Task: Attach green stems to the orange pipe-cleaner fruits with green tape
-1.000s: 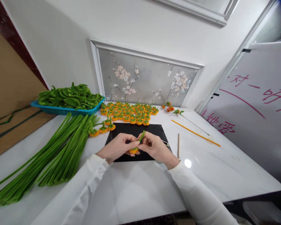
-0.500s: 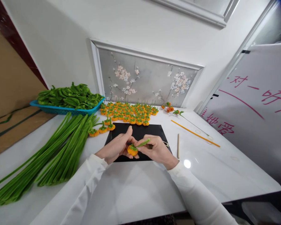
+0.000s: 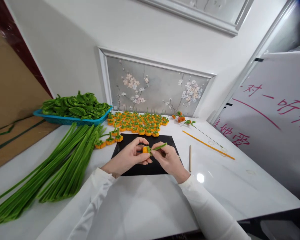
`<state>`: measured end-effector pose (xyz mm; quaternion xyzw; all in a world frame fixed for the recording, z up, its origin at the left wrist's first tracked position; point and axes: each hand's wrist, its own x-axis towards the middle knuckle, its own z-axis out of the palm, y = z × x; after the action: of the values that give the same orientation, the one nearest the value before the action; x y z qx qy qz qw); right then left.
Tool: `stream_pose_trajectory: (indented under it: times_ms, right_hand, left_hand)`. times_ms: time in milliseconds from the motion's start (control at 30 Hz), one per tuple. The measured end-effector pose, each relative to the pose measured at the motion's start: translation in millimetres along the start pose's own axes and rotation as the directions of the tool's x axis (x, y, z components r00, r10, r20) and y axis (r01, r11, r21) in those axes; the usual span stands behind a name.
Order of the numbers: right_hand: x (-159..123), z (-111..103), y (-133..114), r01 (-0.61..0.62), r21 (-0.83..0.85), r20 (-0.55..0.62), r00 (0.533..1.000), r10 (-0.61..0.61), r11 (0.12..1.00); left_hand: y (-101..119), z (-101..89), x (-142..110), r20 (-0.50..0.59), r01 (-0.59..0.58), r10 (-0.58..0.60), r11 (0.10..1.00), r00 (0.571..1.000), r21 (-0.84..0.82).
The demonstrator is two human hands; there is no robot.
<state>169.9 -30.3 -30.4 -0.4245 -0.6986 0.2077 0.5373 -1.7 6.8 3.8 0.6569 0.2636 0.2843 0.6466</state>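
Above a black mat (image 3: 137, 170), my left hand (image 3: 127, 156) is closed around a small fuzzy orange pumpkin (image 3: 145, 150), which lies tilted on its side with its green top facing right. My right hand (image 3: 168, 161) pinches the green pipe cleaner (image 3: 161, 146) at that top, and its free end points up and to the right. The fingertips of both hands almost meet, so the joint between pumpkin and pipe cleaner is partly hidden. Beyond the mat stand several finished-looking orange pumpkins (image 3: 140, 124) with green stems.
At left lies a bundle of long green pipe cleaners (image 3: 65, 166). Behind it sits a blue tray (image 3: 72, 120) heaped with green leaf pieces (image 3: 77, 106). To the right are a wooden stick (image 3: 190, 158), an orange strip (image 3: 207, 144) and orange flowers on a wire stem (image 3: 181, 118).
Half a second ago my left hand was more opened out, thumb raised; it has closed around the pumpkin. The pumpkin has risen slightly and turned on its side. The view has tilted a little.
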Motion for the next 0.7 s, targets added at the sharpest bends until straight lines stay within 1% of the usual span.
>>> stream_pose_trajectory:
  times_ms: [67,167,300,400,467,533,600,633,700]
  right_hand:
    - [-0.3,0.0,0.7,0.010,-0.009,0.000,1.000,-0.010,1.000]
    - [-0.3,0.4,1.5,0.060,0.007,-0.015,0.998,-0.059,0.998]
    - [0.2,0.9,0.8,0.097,0.037,-0.027,0.995,-0.096,0.995]
    - [-0.3,1.0,0.1,0.110,-0.007,-0.063,0.992,-0.110,0.994]
    - [-0.9,1.3,0.3,0.098,-0.055,-0.084,0.991,-0.103,0.994]
    - [-1.4,2.0,0.9,0.088,-0.104,-0.091,0.991,-0.097,0.991]
    - [-1.6,2.9,1.2,0.086,-0.140,-0.087,0.991,-0.098,0.987]
    - [-1.6,3.3,1.2,0.085,-0.149,-0.086,0.991,-0.098,0.985]
    - [-1.5,3.8,0.9,0.078,-0.156,-0.077,0.993,-0.091,0.985]
  left_hand:
    - [1.8,0.7,-1.1,0.002,0.052,-0.052,0.999,0.999,-0.008]
    - [3.7,1.7,-3.0,0.012,0.101,-0.101,0.995,0.995,-0.025]
    - [4.3,3.3,-4.4,0.046,0.125,-0.121,0.989,0.992,-0.082]
    - [2.5,4.3,-3.6,0.066,0.136,-0.130,0.985,0.989,-0.104]
    - [-0.4,4.4,-1.9,0.051,0.105,-0.102,0.992,0.994,-0.067]
    - [-4.1,3.9,0.4,0.002,0.015,-0.015,1.000,1.000,0.008]
    - [-7.1,3.2,2.3,-0.051,-0.077,0.081,0.994,0.995,0.083]
    - [-7.9,2.9,2.9,-0.073,-0.105,0.114,0.988,0.991,0.110]
    - [-7.7,2.6,3.0,-0.089,-0.122,0.133,0.986,0.987,0.112]
